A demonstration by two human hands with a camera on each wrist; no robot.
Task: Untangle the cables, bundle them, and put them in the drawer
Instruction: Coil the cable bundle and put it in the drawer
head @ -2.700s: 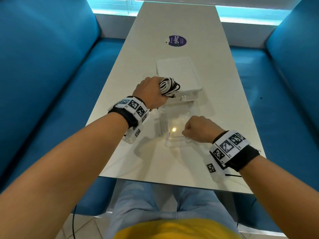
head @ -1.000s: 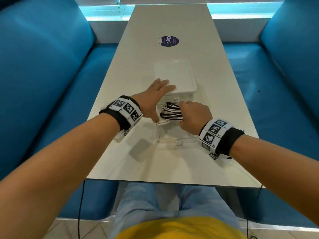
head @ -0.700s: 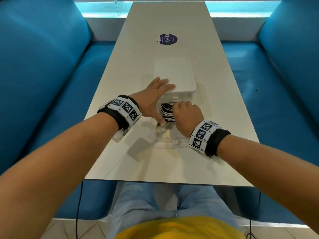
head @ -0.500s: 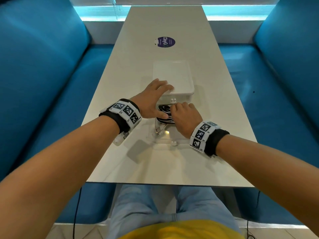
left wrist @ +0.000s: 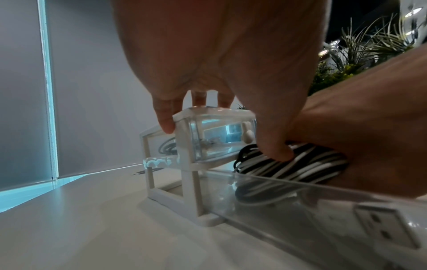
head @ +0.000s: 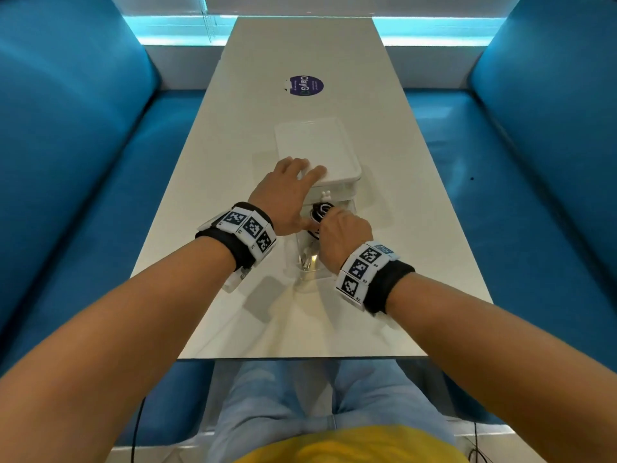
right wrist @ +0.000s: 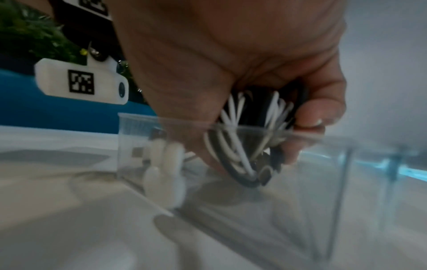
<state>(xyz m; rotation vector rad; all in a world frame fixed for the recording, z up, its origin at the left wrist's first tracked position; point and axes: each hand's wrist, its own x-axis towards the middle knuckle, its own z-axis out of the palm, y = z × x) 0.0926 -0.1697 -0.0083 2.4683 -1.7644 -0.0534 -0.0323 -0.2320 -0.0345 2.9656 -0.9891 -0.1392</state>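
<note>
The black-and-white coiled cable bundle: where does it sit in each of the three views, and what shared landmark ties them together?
Head: black-and-white coiled cable bundle at centre, just beyond the right hand.
Left wrist: bundle right of centre, above the clear plastic drawer wall.
Right wrist: bundle at centre, gripped in the right hand, dipping into the drawer.
Shared landmark: the clear drawer, seen in all three views.

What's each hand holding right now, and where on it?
Right hand grips the cable bundle around its coiled middle, inside the open drawer. Left hand holds nothing, resting flat on the organizer.
</note>
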